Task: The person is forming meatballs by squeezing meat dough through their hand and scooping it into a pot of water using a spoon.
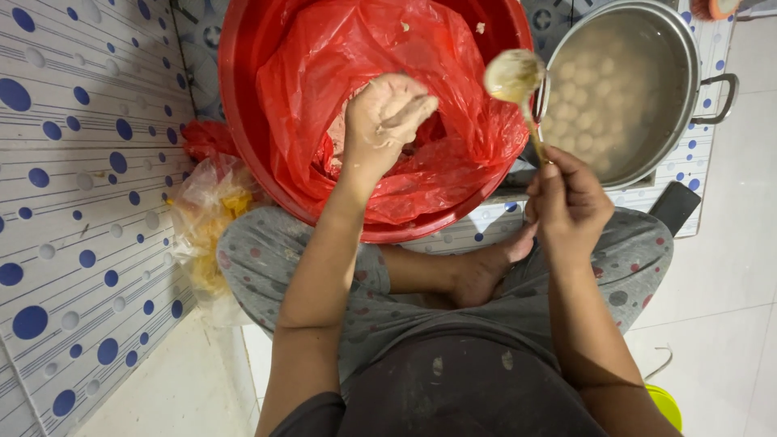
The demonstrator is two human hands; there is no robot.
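shaping step: left hand (387,117) squeezes paste over the red basin (243,121), fingers closed; right hand (566,198) grips spoon (515,77), ready to scoop a ball toward the pot (688,48).

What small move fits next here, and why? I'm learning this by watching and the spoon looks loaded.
Probably carry the spoon in the right hand over the pot and tip it in. The spoon bowl is coated with pale paste and hangs by the pot's rim, where pale balls already float. The left hand, paste-covered, is closed over the red bag in the red basin.
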